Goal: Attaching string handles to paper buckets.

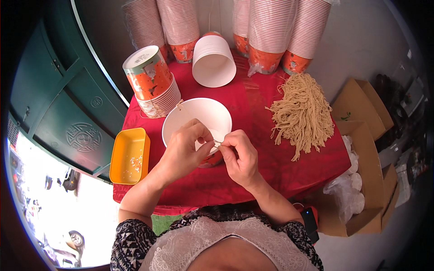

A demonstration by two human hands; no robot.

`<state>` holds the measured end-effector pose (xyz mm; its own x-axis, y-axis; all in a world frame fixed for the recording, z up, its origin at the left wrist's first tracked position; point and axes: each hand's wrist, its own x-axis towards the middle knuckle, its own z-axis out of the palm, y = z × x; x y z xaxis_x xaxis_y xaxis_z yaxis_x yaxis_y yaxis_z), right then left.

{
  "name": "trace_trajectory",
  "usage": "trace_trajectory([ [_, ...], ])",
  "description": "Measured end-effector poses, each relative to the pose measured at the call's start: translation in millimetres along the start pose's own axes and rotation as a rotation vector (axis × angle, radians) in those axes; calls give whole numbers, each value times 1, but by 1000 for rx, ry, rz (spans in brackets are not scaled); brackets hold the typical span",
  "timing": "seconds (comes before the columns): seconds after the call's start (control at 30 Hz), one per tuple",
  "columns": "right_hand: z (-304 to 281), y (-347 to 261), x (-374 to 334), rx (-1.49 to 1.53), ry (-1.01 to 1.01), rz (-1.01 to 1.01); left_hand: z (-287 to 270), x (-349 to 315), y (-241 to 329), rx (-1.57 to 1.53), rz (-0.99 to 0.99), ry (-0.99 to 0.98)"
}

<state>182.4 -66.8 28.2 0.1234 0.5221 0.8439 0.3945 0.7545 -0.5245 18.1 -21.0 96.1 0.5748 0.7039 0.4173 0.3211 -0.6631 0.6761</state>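
Observation:
A paper bucket (199, 110) with a white inside and an orange outer wall stands upright in front of me. At its far left rim a bit of tan cord (180, 105) is fastened. Over the bucket's near rim, my left hand (187, 147) and my right hand (239, 156) meet, fingertips almost touching. Both hands are closed in a pinch on a short, light cord (217, 143) between them. The fingers partly hide where the cord meets the rim.
A heap of tan cords (305, 115) lies right on the red tablecloth (253, 180). A yellow tub (115, 158) with small bits sits left. Stacked buckets (151, 79), a tipped bucket (212, 63) and wrapped stacks (271, 31) stand behind. Cardboard boxes (366, 158) are at right.

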Motion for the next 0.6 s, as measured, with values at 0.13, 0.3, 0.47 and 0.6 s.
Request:
trace_trajectory([
  [0.13, 3, -1, -3, -16, 37, 13, 1, -8, 0, 49, 6, -36],
  [0.3, 10, -5, -18, 92, 108, 280, 0, -10, 7, 108, 87, -62],
  [0.47, 5, -4, -11, -59, 91, 114, 1, -11, 9, 114, 134, -68],
  [0.6, 2, -6, -8, -112, 83, 81, 2, -10, 9, 89, 165, -57],
])
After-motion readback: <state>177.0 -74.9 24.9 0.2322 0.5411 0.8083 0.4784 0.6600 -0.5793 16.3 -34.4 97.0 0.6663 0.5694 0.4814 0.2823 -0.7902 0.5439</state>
